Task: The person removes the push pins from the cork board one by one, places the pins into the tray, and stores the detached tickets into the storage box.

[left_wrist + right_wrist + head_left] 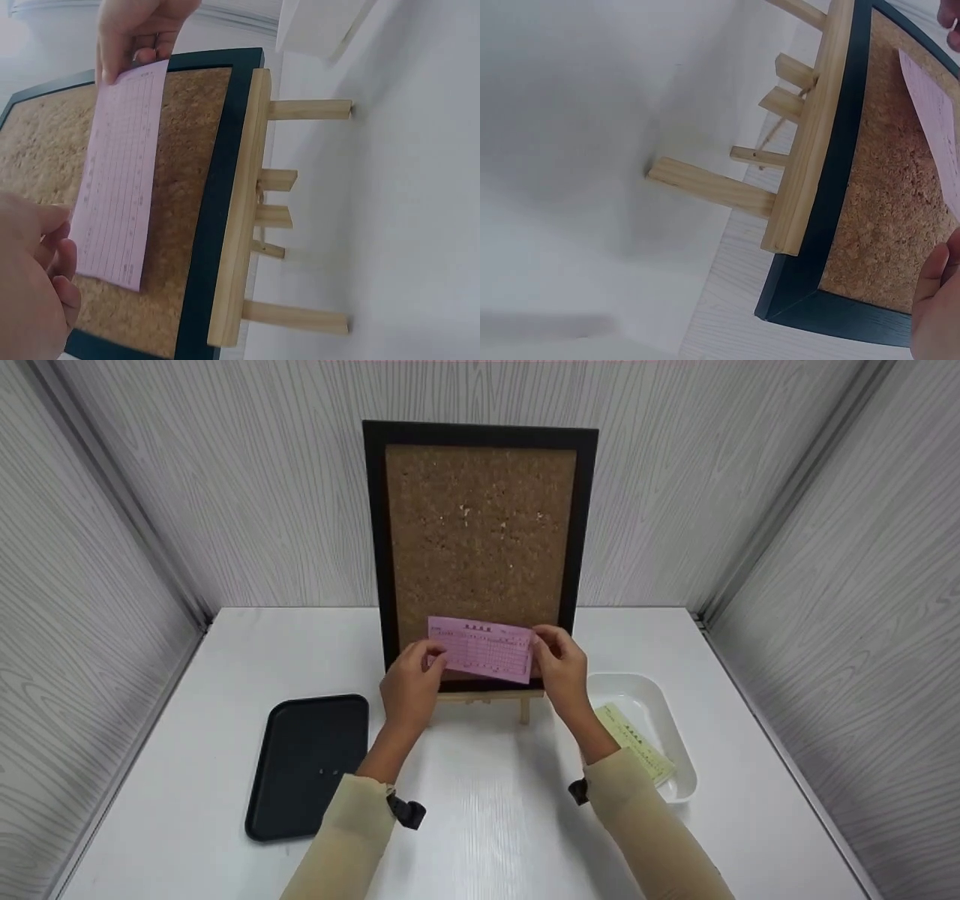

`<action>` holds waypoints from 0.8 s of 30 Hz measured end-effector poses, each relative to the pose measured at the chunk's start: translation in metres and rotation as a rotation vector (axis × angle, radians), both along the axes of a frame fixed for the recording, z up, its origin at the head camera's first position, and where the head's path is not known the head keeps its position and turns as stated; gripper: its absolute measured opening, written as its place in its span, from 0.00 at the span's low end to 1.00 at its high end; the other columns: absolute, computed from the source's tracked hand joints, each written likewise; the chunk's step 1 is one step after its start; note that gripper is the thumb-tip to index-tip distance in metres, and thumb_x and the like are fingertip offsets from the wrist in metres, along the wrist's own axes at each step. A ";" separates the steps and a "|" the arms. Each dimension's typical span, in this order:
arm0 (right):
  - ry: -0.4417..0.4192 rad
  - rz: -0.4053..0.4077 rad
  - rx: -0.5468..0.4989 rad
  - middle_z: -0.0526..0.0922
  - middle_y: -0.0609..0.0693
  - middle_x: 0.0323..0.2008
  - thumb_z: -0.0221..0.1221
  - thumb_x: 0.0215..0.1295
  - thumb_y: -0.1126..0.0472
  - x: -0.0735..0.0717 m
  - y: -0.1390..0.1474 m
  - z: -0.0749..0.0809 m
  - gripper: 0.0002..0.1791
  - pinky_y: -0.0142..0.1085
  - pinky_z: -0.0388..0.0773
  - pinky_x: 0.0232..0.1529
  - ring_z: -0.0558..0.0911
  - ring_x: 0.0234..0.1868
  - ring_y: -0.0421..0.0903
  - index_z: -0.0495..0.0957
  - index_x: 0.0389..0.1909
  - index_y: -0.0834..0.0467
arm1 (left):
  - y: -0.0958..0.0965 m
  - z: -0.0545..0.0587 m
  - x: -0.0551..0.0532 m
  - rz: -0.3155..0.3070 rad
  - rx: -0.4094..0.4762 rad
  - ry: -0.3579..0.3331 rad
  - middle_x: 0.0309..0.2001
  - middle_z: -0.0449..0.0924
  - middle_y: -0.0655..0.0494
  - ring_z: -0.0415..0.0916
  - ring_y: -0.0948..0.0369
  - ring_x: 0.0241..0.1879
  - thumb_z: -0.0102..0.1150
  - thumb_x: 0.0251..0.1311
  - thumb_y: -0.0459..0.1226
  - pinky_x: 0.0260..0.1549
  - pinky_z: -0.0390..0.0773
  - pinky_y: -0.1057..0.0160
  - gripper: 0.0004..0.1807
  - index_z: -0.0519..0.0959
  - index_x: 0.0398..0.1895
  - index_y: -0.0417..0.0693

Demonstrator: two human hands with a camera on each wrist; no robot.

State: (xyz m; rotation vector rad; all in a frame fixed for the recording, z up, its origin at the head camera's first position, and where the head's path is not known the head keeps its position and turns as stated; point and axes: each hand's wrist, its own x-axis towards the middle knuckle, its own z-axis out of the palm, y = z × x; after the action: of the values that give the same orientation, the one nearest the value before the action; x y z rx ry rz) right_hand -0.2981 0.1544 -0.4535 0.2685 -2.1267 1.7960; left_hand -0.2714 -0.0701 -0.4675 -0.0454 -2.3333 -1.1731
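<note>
A pink printed paper slip (480,649) is held in front of the lower part of a cork board (480,547) with a dark frame. My left hand (411,682) pinches the slip's left end between thumb and fingers. At the opposite end, my right hand (564,666) pinches the upper right corner. In the left wrist view, the slip (120,180) hangs tilted over the cork, with a hand at each end. The right wrist view shows the slip (934,124) standing off the cork, at least along its lower edge.
A wooden easel (244,210) carries the board. To the left lies a black tray (300,750) with a few tiny dark items on it. On the right, partly behind my forearm, a white tray (679,742) holds a yellow printed slip (637,742). Pale walls enclose the table.
</note>
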 end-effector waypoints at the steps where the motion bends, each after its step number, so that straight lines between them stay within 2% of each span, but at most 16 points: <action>1: -0.006 -0.004 -0.005 0.82 0.61 0.40 0.57 0.74 0.66 -0.002 0.002 -0.003 0.12 0.35 0.81 0.29 0.78 0.36 0.50 0.79 0.53 0.68 | -0.003 -0.001 0.003 0.008 0.006 -0.003 0.42 0.85 0.57 0.75 0.60 0.31 0.65 0.66 0.39 0.29 0.71 0.60 0.06 0.85 0.44 0.51; 4: -0.023 -0.006 -0.033 0.82 0.59 0.40 0.57 0.74 0.64 -0.009 0.007 -0.012 0.12 0.38 0.83 0.29 0.79 0.36 0.50 0.79 0.53 0.66 | -0.012 -0.005 0.011 0.021 0.031 -0.014 0.44 0.85 0.57 0.74 0.60 0.31 0.65 0.67 0.40 0.29 0.71 0.60 0.07 0.84 0.44 0.51; 6: -0.035 -0.004 -0.043 0.82 0.57 0.41 0.57 0.75 0.63 -0.008 0.009 -0.015 0.12 0.38 0.83 0.31 0.80 0.37 0.49 0.79 0.54 0.64 | -0.019 -0.009 0.018 0.033 0.034 -0.022 0.42 0.85 0.57 0.75 0.60 0.31 0.64 0.67 0.41 0.29 0.71 0.60 0.06 0.84 0.44 0.52; 10: -0.045 0.008 -0.063 0.82 0.56 0.42 0.57 0.75 0.59 -0.004 0.014 -0.018 0.12 0.36 0.83 0.33 0.80 0.37 0.47 0.79 0.53 0.61 | -0.034 -0.014 0.033 0.054 0.023 -0.036 0.39 0.84 0.58 0.75 0.61 0.32 0.63 0.68 0.43 0.29 0.71 0.61 0.06 0.84 0.42 0.53; 15: -0.006 -0.015 -0.063 0.82 0.56 0.40 0.59 0.74 0.58 0.003 0.023 -0.016 0.12 0.31 0.79 0.31 0.78 0.33 0.45 0.80 0.52 0.60 | -0.056 -0.018 0.051 0.089 0.019 -0.041 0.42 0.85 0.60 0.72 0.62 0.27 0.63 0.68 0.43 0.25 0.68 0.61 0.07 0.84 0.43 0.54; 20: 0.028 -0.044 -0.033 0.81 0.54 0.41 0.59 0.74 0.58 0.011 0.034 -0.014 0.12 0.31 0.77 0.30 0.76 0.31 0.45 0.81 0.51 0.60 | -0.077 -0.025 0.066 0.117 0.020 -0.050 0.40 0.85 0.60 0.75 0.64 0.29 0.64 0.67 0.43 0.27 0.70 0.62 0.06 0.84 0.43 0.54; 24: 0.038 -0.063 -0.038 0.81 0.53 0.40 0.59 0.74 0.58 0.016 0.043 -0.014 0.12 0.29 0.76 0.29 0.76 0.29 0.47 0.81 0.52 0.60 | -0.091 -0.031 0.077 0.144 0.025 -0.084 0.39 0.85 0.61 0.75 0.64 0.30 0.64 0.67 0.43 0.27 0.71 0.63 0.06 0.84 0.43 0.54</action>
State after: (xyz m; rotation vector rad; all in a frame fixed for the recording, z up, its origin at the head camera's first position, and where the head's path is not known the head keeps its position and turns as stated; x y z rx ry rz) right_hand -0.2816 0.1977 -0.4680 0.2214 -2.0497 1.7801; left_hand -0.1941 -0.1612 -0.4984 0.1818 -2.3506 -1.1523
